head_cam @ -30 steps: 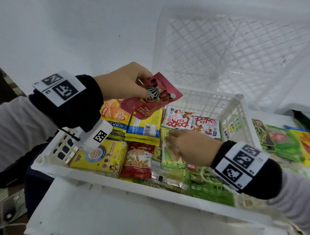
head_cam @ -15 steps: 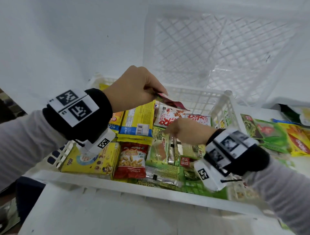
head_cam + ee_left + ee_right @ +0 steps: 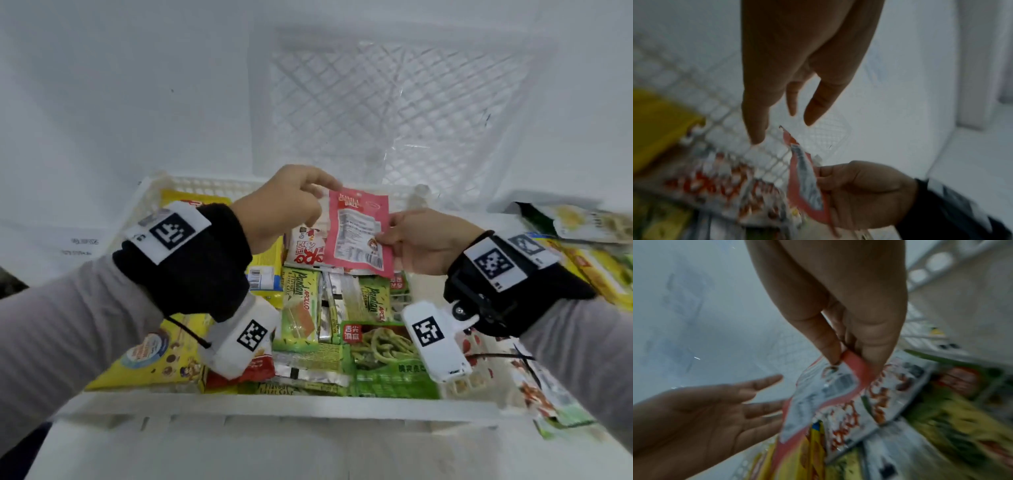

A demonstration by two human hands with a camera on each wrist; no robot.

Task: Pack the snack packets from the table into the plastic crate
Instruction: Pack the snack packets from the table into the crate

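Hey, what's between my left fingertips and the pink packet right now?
Nothing: in the left wrist view the left hand is open, with a bare gap to the pink packet, which the right hand pinches.

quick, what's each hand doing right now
Left hand: open, fingers straight, holding nothing.
Right hand: pinching the pink snack packet by its edge.

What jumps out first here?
The pink snack packet held up over the white plastic crate, back label toward the head camera, pinched at its edge by the right hand. The left hand is beside it with fingers spread. Below, the crate is crammed with green Pandan packets.
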